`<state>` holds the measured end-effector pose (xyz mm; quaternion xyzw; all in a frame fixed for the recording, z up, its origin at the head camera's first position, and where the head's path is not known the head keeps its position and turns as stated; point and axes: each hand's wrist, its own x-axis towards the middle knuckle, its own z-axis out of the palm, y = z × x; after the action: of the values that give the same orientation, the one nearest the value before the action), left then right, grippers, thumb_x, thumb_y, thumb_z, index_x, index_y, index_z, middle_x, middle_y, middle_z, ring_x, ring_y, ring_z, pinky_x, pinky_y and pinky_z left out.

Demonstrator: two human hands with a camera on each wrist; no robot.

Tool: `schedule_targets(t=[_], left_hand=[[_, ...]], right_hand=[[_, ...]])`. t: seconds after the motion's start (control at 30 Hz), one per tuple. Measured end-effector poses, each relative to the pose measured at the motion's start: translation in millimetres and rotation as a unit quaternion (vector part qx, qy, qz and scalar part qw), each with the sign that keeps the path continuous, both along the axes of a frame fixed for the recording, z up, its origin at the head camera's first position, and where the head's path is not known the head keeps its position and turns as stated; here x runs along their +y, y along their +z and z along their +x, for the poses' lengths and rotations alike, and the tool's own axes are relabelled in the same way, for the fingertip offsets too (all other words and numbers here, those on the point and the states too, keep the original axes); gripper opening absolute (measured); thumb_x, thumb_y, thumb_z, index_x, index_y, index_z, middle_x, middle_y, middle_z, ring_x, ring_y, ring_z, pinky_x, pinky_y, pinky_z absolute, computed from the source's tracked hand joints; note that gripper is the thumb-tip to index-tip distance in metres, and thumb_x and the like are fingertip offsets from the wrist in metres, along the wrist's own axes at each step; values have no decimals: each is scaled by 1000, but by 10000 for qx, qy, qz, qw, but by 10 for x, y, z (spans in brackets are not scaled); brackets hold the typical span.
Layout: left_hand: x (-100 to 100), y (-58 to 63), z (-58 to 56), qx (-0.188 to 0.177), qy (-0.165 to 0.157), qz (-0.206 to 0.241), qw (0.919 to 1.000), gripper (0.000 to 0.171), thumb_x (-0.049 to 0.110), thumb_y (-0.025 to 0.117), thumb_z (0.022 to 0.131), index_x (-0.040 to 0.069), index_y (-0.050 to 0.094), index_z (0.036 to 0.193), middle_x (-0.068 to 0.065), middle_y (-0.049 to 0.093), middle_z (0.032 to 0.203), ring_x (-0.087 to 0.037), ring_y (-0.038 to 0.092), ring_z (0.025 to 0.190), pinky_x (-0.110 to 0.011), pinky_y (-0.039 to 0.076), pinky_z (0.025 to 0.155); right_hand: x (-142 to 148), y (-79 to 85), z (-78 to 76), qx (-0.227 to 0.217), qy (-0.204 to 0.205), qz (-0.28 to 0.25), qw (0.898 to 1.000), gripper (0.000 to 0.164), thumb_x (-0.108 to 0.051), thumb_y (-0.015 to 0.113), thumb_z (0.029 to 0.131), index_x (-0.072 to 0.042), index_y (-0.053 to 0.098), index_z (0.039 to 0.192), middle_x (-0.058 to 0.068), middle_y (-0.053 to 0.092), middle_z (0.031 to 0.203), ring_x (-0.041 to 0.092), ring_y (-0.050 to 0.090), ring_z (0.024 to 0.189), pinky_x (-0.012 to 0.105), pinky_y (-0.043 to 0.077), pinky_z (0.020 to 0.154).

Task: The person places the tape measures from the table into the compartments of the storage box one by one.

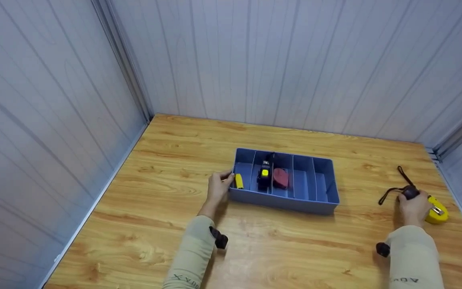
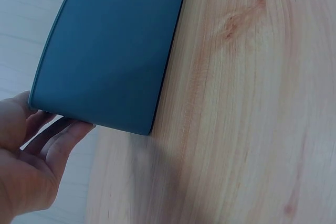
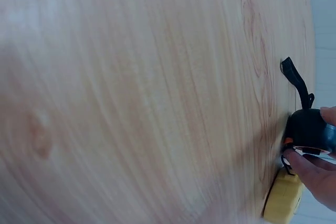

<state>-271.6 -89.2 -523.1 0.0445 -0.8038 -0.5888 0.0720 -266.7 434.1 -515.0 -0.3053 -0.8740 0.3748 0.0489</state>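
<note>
A blue divided tray (image 1: 283, 202) stands on the table; my left hand (image 1: 218, 186) pinches its left end wall, thumb at the rim and fingers against the outside. In the left wrist view, the tray's long side (image 2: 110, 51) shows beside the hand. At the far right, my right hand (image 1: 413, 208) grips a black tape measure (image 1: 410, 192) with a looped wrist strap (image 1: 391, 188). A yellow tape measure (image 1: 437, 210) lies right beside that hand, and its yellow case (image 3: 283, 198) also appears below the black one in the right wrist view.
Inside the tray are a small yellow object (image 1: 238, 181) in the leftmost compartment, a black tape measure with a yellow button (image 1: 264, 174) in the second and a reddish rounded object (image 1: 281, 178) in the third. Panel walls (image 1: 231, 60) enclose the wooden table (image 1: 279, 249).
</note>
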Motion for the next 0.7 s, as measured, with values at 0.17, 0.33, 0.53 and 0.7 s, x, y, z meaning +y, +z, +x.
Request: schedule_targets(t=[0.17, 0.33, 0.53, 0.7], left_hand=[[3, -3, 11, -79, -62, 80, 9999, 27, 7, 56, 88, -2, 60, 114, -16, 62, 106, -21, 59, 95, -26, 50, 76], [-6, -15, 7, -14, -57, -47, 10000, 28, 9, 57, 88, -2, 60, 113, -16, 63, 104, -23, 60, 93, -28, 51, 74], [-7, -9, 3, 120, -30, -61, 9999, 26, 8, 58, 87, -3, 62, 111, -17, 63, 103, -23, 61, 91, -28, 51, 73], [-1, 4, 7, 163, -18, -81, 9998, 26, 7, 58, 87, -4, 62, 110, -17, 63, 103, -24, 61, 90, -28, 51, 72]], right_hand=[[-11, -38, 4, 88, -126, -143, 9998, 62, -19, 43, 91, 9, 13, 138, 36, 18, 136, 48, 21, 124, 53, 24, 100], [-29, -67, 27, 260, -178, -24, 9995, 62, -18, 46, 89, 9, 18, 137, 40, 21, 131, 52, 25, 119, 56, 26, 97], [-22, -94, 41, 319, -198, 9, 9993, 63, -21, 49, 89, 9, 21, 137, 39, 24, 131, 51, 26, 119, 55, 26, 98], [-20, -98, 41, 346, -215, 16, 9992, 62, -21, 50, 90, 9, 22, 137, 36, 25, 133, 48, 24, 122, 53, 23, 100]])
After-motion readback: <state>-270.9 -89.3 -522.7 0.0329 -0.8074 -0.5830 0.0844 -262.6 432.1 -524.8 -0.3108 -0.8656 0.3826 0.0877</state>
